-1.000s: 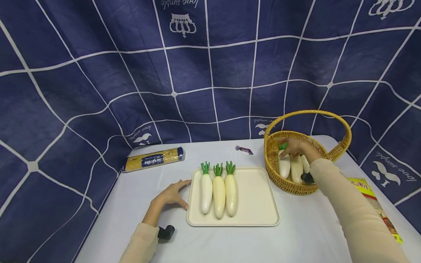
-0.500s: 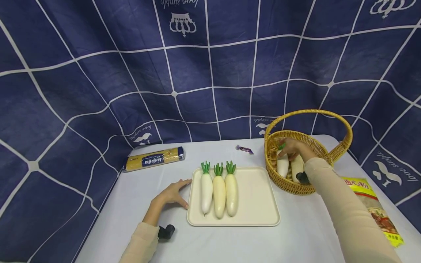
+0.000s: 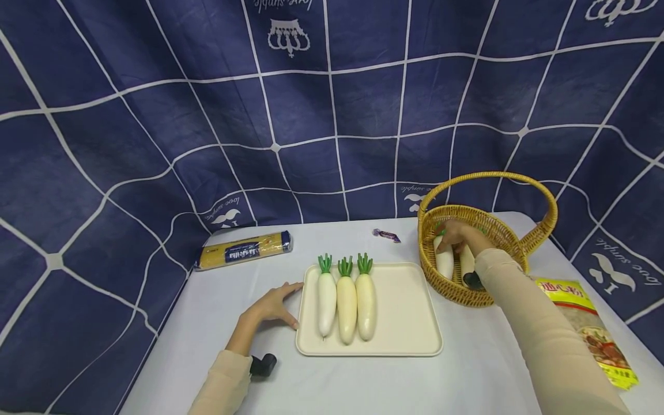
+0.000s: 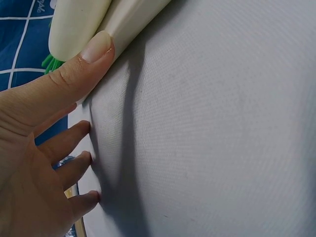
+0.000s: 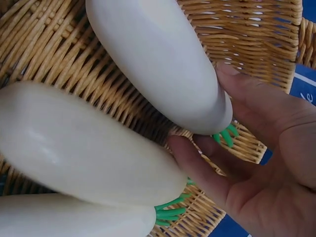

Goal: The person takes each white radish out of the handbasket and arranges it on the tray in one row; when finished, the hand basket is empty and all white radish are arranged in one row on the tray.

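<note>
My right hand (image 3: 463, 233) reaches into the wicker basket (image 3: 456, 297), pinching a white radish (image 5: 163, 59) by its green-leaved end, thumb on one side and fingers on the other. Beside it in the basket lie two more radishes, a cream one (image 5: 84, 143) and a paler one (image 5: 74, 217). At the left edge of the cream tray (image 3: 404, 305), my left hand (image 3: 271, 305) spreads its fingers, with the thumb (image 4: 96, 47) right at the rim. On the tray's left half, a white radish (image 3: 326, 302) and two cream radishes (image 3: 346, 308) lie side by side, leaves pointing away.
The basket's tall handle (image 3: 487, 174) arches over my right hand. A spaghetti packet (image 3: 244, 251) lies at the back left, a purple wrapped candy (image 3: 386, 235) at the back. Right of my forearm is a yellow-and-red packet (image 3: 591, 328). A blue curtain (image 3: 332, 115) hangs behind the table.
My right hand and forearm have shifted slightly left in the basket, and the white radish under the fingers has moved left a little. My left hand stays by the tray.
</note>
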{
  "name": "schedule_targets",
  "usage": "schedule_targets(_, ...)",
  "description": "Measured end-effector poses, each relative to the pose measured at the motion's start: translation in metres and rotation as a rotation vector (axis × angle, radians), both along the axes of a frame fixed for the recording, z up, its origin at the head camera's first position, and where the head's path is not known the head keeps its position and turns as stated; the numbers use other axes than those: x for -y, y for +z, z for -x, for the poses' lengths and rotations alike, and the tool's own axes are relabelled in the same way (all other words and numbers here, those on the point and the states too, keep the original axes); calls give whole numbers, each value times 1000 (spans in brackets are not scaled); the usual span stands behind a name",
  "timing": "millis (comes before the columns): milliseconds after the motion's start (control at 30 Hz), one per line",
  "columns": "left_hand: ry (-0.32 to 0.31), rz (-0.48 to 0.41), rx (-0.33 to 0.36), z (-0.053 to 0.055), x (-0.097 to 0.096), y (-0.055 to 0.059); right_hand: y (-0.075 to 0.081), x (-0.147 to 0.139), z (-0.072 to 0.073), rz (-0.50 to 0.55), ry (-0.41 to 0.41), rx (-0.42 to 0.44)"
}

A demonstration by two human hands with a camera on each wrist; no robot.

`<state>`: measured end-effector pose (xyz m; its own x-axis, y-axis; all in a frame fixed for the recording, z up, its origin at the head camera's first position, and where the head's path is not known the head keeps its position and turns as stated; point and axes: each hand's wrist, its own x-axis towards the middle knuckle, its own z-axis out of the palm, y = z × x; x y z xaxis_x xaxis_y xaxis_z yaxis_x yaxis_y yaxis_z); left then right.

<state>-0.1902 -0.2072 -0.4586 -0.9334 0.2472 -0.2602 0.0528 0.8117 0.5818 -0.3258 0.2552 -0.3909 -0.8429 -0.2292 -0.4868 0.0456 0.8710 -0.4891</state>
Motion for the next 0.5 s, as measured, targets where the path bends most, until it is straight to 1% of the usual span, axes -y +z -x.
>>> schedule_targets(233,-3,4,-14,2,1,-3,-2,0,-2,75,-10,56)
schedule_targets(367,-1,2,-17,2,1,-4,-2,-2,-2,80,-13,50)
schedule_targets(500,-5,-1,-17,1,2,-3,-3,-4,-3,104,-40,39)
